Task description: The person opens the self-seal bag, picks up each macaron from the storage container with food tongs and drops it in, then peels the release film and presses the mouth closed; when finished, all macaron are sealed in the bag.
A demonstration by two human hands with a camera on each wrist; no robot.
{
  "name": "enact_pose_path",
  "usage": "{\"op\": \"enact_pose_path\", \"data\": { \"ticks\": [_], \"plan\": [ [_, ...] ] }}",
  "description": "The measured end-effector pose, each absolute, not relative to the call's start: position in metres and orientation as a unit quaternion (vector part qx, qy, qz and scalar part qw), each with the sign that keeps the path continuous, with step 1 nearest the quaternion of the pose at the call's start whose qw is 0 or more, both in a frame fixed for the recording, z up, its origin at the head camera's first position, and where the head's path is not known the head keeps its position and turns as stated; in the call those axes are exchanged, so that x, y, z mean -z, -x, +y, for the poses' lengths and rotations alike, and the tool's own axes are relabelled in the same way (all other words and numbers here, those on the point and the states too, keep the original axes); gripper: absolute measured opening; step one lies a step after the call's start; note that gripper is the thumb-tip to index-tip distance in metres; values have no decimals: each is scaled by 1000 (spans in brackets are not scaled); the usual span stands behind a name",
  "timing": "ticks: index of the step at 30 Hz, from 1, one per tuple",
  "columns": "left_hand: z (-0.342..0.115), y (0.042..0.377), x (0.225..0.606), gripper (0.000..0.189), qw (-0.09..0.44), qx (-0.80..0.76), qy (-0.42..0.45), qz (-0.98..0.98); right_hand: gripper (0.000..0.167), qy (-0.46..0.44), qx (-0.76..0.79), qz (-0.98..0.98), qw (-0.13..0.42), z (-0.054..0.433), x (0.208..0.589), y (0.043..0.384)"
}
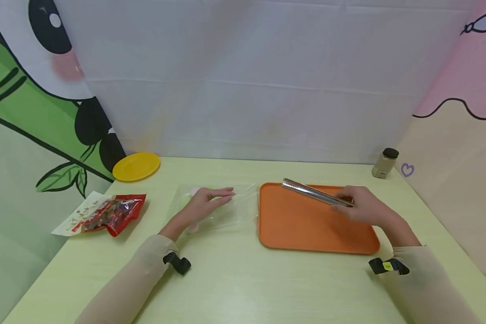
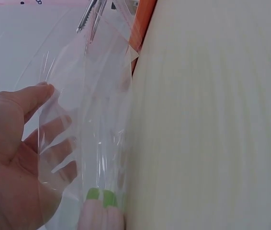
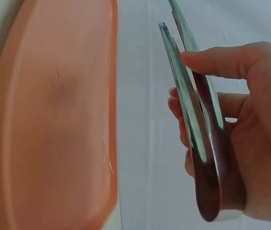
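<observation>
In the head view, my right hand (image 1: 364,204) holds metal tongs (image 1: 313,193) over the orange tray (image 1: 308,234). Its thumb and fingers wrap the tongs' arms in the right wrist view, and the toothed tips stand slightly apart. My left hand (image 1: 204,208) is over a clear plastic bag (image 1: 240,213), left of the tray. Seen from the left wrist, its fingers lie loosely spread behind the clear film, with the thumb tip right at the bag's edge. Pale pink pieces with green ends (image 2: 101,206) show low in the bag.
A yellow plate (image 1: 136,166) sits at the back left. In front of it lies a red and white food packet (image 1: 113,213), near the table's left edge. A small jar with a black lid (image 1: 384,164) stands at the back right. A pale sheet hangs behind the table.
</observation>
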State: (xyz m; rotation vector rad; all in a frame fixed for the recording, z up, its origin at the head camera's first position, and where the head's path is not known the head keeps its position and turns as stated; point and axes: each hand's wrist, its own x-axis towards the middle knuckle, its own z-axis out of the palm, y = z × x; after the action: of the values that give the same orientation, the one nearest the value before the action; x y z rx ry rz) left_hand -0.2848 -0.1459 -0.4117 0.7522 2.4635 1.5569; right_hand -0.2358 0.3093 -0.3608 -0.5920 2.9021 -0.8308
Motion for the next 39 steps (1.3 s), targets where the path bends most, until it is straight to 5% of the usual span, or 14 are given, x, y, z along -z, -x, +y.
{"op": "enact_pose_path", "data": {
  "ticks": [9,18,26,33,39],
  "plan": [
    [-145,285,412,37,71,-519,-246,816,26,142,263,953,-43,352,355,233],
    [-145,284,413,41,77,-520,-248,814,28,113,244,963,-26,374,357,233],
    [-145,285,410,39,77,-518,-252,814,40,63,239,966,71,389,348,227],
    [-145,284,409,37,74,-521,-253,812,34,12,270,942,201,399,346,217],
    [-145,284,411,34,82,-525,-240,812,32,-22,286,925,248,411,353,214]
  ]
}}
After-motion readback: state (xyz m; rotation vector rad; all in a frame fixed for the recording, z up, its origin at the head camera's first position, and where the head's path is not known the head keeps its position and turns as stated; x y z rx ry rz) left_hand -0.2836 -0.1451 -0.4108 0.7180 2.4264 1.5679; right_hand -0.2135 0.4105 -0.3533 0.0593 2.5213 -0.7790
